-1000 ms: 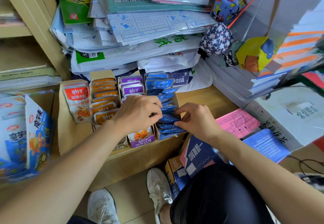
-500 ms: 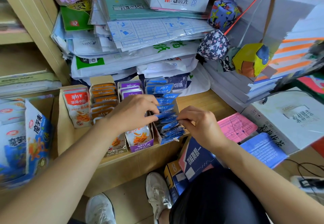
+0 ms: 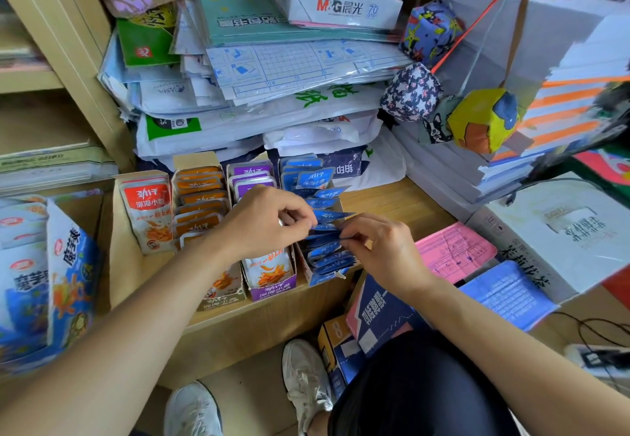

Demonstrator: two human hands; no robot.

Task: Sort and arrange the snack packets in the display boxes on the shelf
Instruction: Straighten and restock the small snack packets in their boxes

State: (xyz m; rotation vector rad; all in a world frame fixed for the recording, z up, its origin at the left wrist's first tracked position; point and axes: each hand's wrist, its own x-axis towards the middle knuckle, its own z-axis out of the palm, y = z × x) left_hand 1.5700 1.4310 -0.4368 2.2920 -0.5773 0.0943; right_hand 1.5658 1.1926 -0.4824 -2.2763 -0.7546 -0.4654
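Display boxes stand side by side on the wooden shelf [image 3: 402, 203]: red packets [image 3: 148, 210], orange packets [image 3: 199, 196], purple packets [image 3: 250, 176] and a box of blue packets [image 3: 325, 251] at the right. The blue packets lie tilted and uneven in their row. My left hand [image 3: 269, 220] reaches across the purple box and pinches a blue packet in the middle of the row. My right hand [image 3: 381, 248] pinches the blue packets from the right side, fingertips almost meeting the left hand's.
Stacks of paper packs and plastic-wrapped stationery [image 3: 272, 70] pile up behind the boxes. Fabric balls [image 3: 409, 92] hang at the right. A pink sheet [image 3: 453, 251] and blue booklet [image 3: 504, 295] lie to the right. Large blue snack bags [image 3: 51, 275] stand at the left. My shoes [image 3: 306, 384] are below.
Both hands have stayed at the blue row, working through its packets with small finger movements. The camera has tilted slightly, so the scene sits lower in the frame.
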